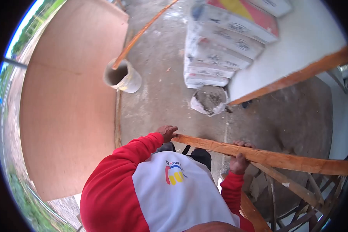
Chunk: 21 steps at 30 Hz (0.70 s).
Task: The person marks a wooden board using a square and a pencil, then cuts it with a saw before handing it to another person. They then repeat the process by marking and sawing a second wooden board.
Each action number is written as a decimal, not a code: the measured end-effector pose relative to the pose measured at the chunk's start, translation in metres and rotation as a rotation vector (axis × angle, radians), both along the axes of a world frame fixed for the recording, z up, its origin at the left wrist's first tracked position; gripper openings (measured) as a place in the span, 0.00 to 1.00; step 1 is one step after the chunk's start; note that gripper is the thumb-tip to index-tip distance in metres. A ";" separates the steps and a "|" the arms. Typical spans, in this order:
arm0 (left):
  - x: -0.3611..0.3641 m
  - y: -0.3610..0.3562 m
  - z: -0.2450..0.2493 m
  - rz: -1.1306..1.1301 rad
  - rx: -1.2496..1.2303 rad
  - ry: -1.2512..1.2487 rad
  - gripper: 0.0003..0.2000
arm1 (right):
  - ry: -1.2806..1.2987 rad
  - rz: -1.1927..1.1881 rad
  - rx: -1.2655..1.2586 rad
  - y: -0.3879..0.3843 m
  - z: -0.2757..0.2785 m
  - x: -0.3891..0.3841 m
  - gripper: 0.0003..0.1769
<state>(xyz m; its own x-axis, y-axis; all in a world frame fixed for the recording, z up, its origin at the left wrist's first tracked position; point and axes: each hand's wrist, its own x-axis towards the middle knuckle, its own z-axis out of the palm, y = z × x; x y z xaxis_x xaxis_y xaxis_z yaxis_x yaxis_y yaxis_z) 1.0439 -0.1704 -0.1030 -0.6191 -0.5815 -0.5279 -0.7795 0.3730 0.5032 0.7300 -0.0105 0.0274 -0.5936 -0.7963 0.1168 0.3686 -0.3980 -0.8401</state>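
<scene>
A long orange-brown wooden plank [290, 159] runs from the middle of the view to the right edge. At its near left end lies my left hand [167, 132], its fingers against the tip of the wood. Farther along the plank, my right hand [240, 160] is wrapped round it, thumb on the near side and fingers over the far side. Below the plank on the right, several thin wooden pieces [297, 189] meet it at angles.
A large brown board [69, 100] stands at the left. A round bucket [129, 80] holds a thin wooden strip [143, 31]. Stacked boxes or bags [224, 50] stand beside an open sack of grey material [210, 98]. A white panel [294, 46] has a wooden edge.
</scene>
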 end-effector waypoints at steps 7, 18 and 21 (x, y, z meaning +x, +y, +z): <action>0.183 -0.011 0.036 0.353 -0.056 0.120 0.20 | 0.347 0.551 0.033 -0.121 0.039 0.201 0.30; 0.361 -0.001 0.316 0.959 -1.236 0.424 0.16 | 0.841 1.038 -0.120 -0.363 0.136 0.450 0.20; 0.375 -0.009 0.368 0.704 -1.519 0.178 0.24 | 0.991 1.029 -0.227 -0.396 0.127 0.508 0.22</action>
<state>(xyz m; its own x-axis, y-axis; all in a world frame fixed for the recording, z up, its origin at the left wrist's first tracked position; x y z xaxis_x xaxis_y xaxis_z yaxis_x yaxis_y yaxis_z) 1.4190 -0.1790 0.2652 -0.0211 -0.6320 0.7747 -0.9711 0.1972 0.1344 1.2380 -0.4061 0.1548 0.6185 -0.7210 0.3123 -0.1164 -0.4771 -0.8711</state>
